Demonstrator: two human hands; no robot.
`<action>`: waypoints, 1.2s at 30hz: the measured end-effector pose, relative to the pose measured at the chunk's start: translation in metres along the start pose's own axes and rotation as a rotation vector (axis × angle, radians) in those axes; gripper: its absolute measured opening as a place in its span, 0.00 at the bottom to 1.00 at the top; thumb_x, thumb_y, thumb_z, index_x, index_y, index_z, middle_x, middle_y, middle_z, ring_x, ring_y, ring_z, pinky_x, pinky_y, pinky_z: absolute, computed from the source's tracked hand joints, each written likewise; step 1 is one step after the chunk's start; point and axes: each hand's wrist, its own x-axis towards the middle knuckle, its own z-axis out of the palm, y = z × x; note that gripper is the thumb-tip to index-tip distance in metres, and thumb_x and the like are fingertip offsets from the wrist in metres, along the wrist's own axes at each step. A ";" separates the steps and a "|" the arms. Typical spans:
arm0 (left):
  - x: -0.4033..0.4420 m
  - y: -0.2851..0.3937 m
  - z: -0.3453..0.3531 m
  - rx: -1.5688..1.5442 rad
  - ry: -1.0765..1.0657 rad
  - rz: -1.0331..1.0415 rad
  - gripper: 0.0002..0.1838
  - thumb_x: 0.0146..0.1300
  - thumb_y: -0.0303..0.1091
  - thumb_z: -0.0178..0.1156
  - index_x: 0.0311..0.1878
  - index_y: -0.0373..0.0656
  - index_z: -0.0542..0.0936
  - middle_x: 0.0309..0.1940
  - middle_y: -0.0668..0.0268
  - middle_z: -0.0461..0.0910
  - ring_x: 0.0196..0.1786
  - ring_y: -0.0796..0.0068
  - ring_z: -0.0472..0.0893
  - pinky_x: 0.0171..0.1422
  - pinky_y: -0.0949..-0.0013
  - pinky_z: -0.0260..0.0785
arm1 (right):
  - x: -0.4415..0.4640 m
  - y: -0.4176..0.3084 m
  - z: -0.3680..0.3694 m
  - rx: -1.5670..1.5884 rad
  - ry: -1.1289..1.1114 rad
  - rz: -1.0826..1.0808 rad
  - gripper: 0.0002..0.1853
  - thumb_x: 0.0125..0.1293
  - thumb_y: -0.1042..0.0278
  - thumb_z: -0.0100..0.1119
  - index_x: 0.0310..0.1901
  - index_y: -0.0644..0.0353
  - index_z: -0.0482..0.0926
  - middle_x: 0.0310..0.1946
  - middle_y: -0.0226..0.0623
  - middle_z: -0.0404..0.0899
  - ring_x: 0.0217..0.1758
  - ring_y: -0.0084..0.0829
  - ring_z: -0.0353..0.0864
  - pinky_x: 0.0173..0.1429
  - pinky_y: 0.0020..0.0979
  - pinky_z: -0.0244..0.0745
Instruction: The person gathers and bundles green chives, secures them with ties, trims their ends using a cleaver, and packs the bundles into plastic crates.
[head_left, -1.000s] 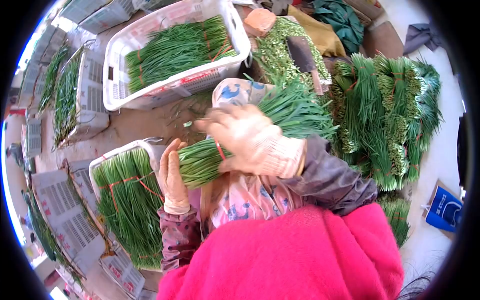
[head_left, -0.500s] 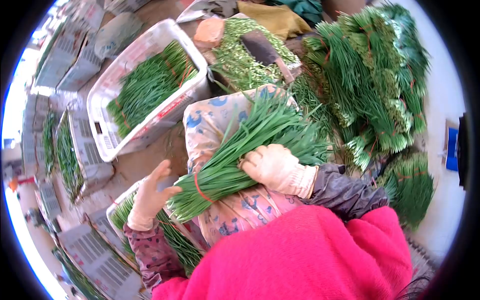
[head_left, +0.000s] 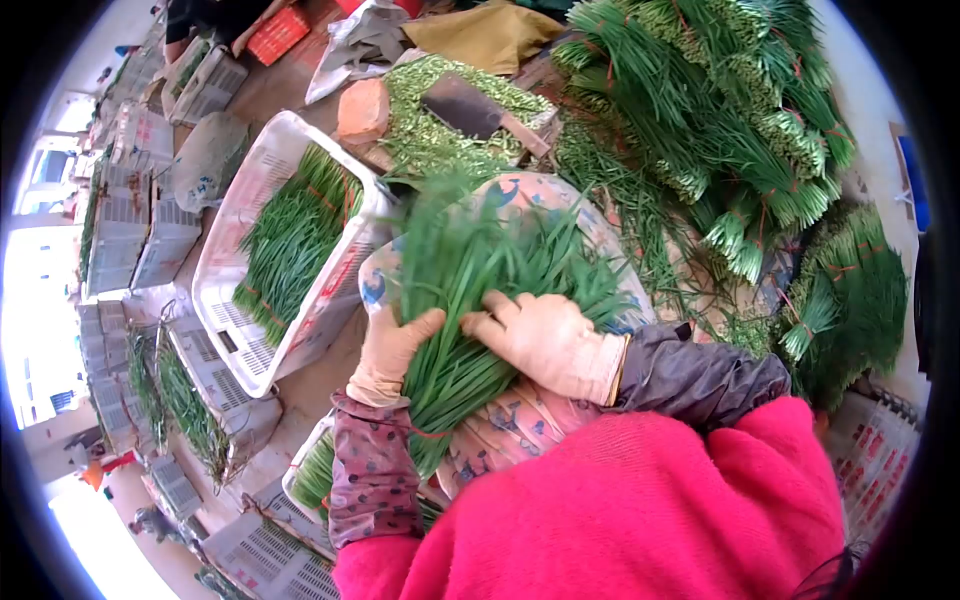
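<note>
A bundle of garlic chives (head_left: pixel 460 385) lies over a patterned, plastic-looking cover (head_left: pixel 490 445) in front of me, a red band round its lower end. My left hand (head_left: pixel 390 352), in a pale glove, is closed round the near-left side of the leaves. Its thumb shows on top; the other fingers are mostly hidden by green. My right hand (head_left: pixel 550 345), gloved too, presses on the bundle from the right with curled fingers partly sunk in the leaves. Leaf tips above the left hand are blurred.
At left stands a white crate (head_left: pixel 285 355) holding banded chives. A cleaver (head_left: pixel 465 108) lies on chopped trimmings beside an orange brick (head_left: pixel 362 110). Stacked chive bundles (head_left: pixel 690 130) rise at right. More crates (head_left: pixel 215 375) line the far left.
My left hand has come from open beside the banded end to closed round the leaves further up. My right hand stays on the bundle. The camera view has shifted.
</note>
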 end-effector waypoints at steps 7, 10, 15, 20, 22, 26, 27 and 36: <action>-0.022 0.015 -0.045 -0.047 0.335 0.229 0.21 0.63 0.38 0.68 0.54 0.34 0.79 0.41 0.66 0.82 0.39 0.77 0.80 0.44 0.71 0.74 | 0.036 -0.009 0.000 -0.088 -0.344 -0.037 0.12 0.58 0.69 0.55 0.45 0.58 0.78 0.39 0.39 0.81 0.43 0.39 0.84 0.40 0.39 0.81; -0.026 0.022 -0.038 -0.191 0.365 0.263 0.22 0.63 0.36 0.67 0.56 0.34 0.76 0.43 0.65 0.82 0.40 0.75 0.81 0.44 0.71 0.76 | 0.043 0.002 0.017 -0.087 -0.093 -0.124 0.16 0.60 0.70 0.53 0.50 0.57 0.77 0.42 0.38 0.81 0.46 0.39 0.84 0.44 0.40 0.79; -0.022 -0.001 -0.043 -0.311 0.369 0.295 0.20 0.64 0.33 0.66 0.56 0.35 0.77 0.45 0.64 0.83 0.42 0.72 0.82 0.47 0.69 0.77 | 0.037 0.029 -0.017 -0.054 -0.148 -0.090 0.36 0.45 0.57 0.74 0.59 0.55 0.73 0.55 0.43 0.75 0.59 0.43 0.76 0.57 0.42 0.75; -0.018 -0.009 -0.035 -0.369 0.393 0.360 0.18 0.63 0.33 0.67 0.54 0.35 0.79 0.44 0.64 0.83 0.42 0.74 0.82 0.48 0.70 0.76 | 0.050 0.010 -0.078 0.079 0.390 -0.062 0.18 0.53 0.71 0.67 0.47 0.60 0.78 0.47 0.41 0.81 0.47 0.46 0.81 0.47 0.38 0.78; -0.017 -0.010 -0.032 -0.378 0.425 0.391 0.15 0.62 0.31 0.68 0.50 0.36 0.81 0.41 0.67 0.84 0.40 0.79 0.81 0.47 0.74 0.75 | 0.059 -0.002 -0.075 0.147 0.389 -0.140 0.15 0.55 0.70 0.67 0.45 0.59 0.79 0.43 0.39 0.82 0.43 0.45 0.82 0.44 0.37 0.78; -0.011 -0.025 -0.031 -0.316 0.497 0.453 0.13 0.61 0.27 0.68 0.48 0.37 0.81 0.40 0.69 0.84 0.39 0.81 0.80 0.48 0.76 0.73 | 0.079 -0.024 -0.058 0.252 0.336 -0.236 0.08 0.59 0.68 0.64 0.40 0.57 0.79 0.34 0.37 0.83 0.37 0.42 0.84 0.38 0.37 0.78; -0.016 -0.021 -0.025 -0.315 0.502 0.447 0.13 0.61 0.27 0.68 0.48 0.37 0.81 0.40 0.69 0.84 0.39 0.81 0.80 0.48 0.76 0.73 | 0.081 -0.027 -0.051 0.210 0.288 -0.174 0.08 0.61 0.66 0.63 0.41 0.56 0.79 0.33 0.38 0.83 0.37 0.41 0.84 0.37 0.38 0.78; -0.019 -0.024 -0.016 -0.216 0.539 0.443 0.15 0.60 0.26 0.69 0.49 0.37 0.81 0.42 0.69 0.84 0.41 0.81 0.81 0.50 0.76 0.72 | 0.119 -0.013 -0.016 0.031 -0.210 -0.003 0.14 0.66 0.52 0.56 0.45 0.52 0.79 0.27 0.38 0.83 0.33 0.45 0.85 0.34 0.44 0.79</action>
